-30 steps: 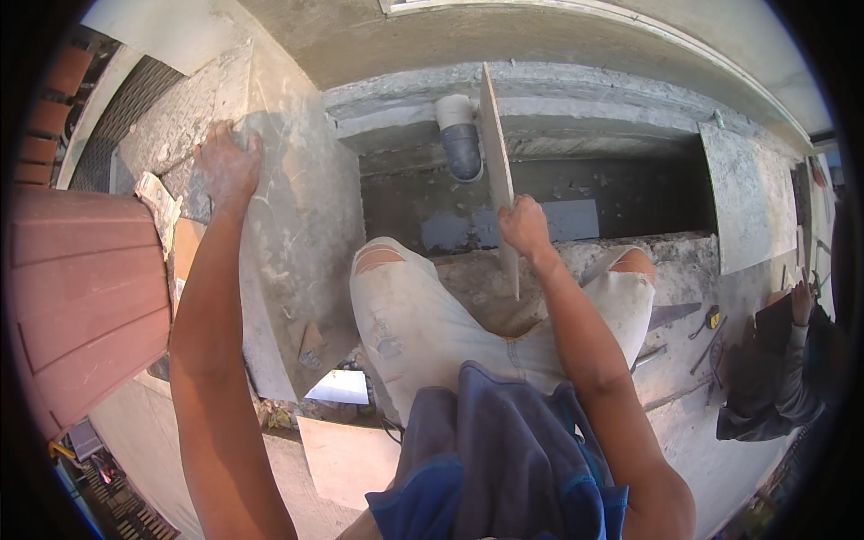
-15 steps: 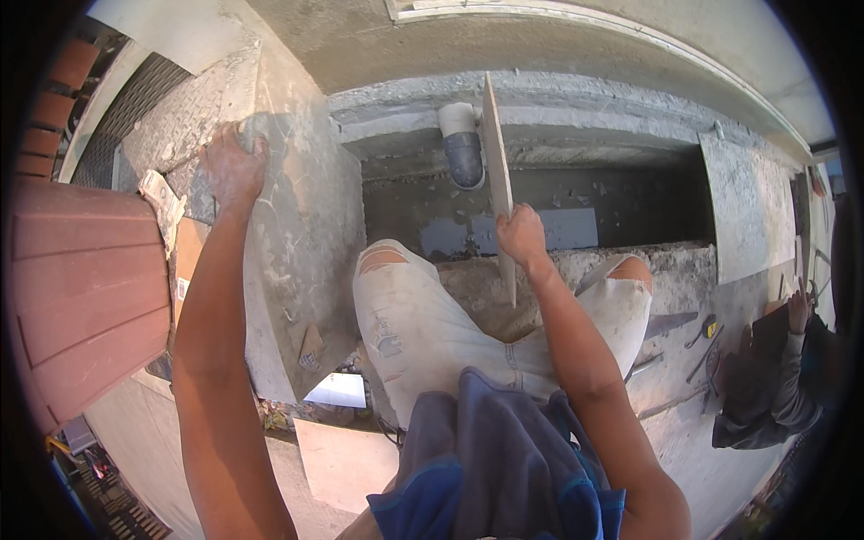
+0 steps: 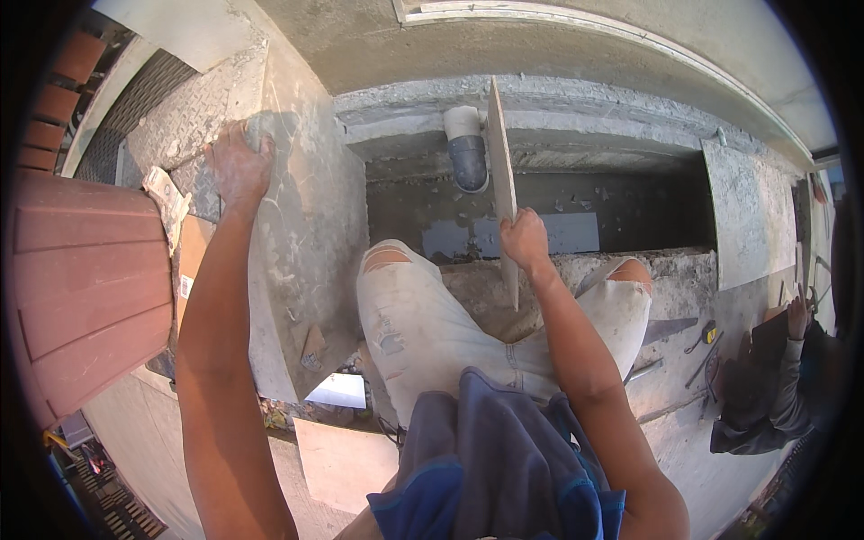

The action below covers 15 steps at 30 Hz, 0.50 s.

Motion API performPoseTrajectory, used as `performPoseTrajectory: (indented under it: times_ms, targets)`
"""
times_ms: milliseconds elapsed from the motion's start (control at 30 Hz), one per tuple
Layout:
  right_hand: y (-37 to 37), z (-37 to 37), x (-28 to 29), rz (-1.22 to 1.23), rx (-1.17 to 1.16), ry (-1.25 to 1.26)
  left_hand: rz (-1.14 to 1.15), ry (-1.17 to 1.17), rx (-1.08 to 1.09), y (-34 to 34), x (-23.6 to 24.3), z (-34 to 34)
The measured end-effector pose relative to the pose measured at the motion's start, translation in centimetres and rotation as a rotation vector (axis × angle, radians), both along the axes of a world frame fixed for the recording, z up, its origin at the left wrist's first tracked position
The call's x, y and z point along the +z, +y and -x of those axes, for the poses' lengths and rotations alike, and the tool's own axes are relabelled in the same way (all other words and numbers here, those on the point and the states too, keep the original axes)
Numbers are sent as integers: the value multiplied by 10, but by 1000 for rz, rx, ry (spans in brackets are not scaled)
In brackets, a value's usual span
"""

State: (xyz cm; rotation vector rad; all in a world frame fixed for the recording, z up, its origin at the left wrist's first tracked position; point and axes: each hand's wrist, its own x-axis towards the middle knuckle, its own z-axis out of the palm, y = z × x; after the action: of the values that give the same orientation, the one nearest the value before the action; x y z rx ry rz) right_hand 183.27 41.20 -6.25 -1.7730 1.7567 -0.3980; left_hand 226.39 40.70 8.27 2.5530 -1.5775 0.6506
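Observation:
My left hand (image 3: pixel 241 169) rests on the top edge of a grey concrete block wall (image 3: pixel 310 207). Its fingers reach forward and its thumb is apart; a grey patch shows between them, and I cannot make out whether it is a separate thing. In front of me my right hand (image 3: pixel 524 236) grips the edge of a thin flat board (image 3: pixel 501 148), standing on edge between my knees and the far ledge. The board spans a concrete trough (image 3: pixel 652 202) with dark wet mortar or water at its bottom. Just left of the board, a pipe elbow (image 3: pixel 467 164) with a white upper end juts into the trough.
A flat panel (image 3: pixel 754 211) leans over the trough's right end. Near my right knee lie a handsaw (image 3: pixel 668 330) and a tape measure (image 3: pixel 709 332). Another person's hand (image 3: pixel 797 315) shows at far right. A large reddish bin (image 3: pixel 94 288) stands at left.
The view has shifted slightly. Both hands keep their places on the wall and the board.

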Motion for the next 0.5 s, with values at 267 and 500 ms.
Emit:
performPoseTrajectory:
  times_ms: [267, 500]
  targets:
    - [-1, 1, 0, -3, 5, 6, 30, 22, -15, 2, 0, -2]
    - [-2, 2, -3, -7, 18, 34, 15, 30, -8, 2, 2, 0]
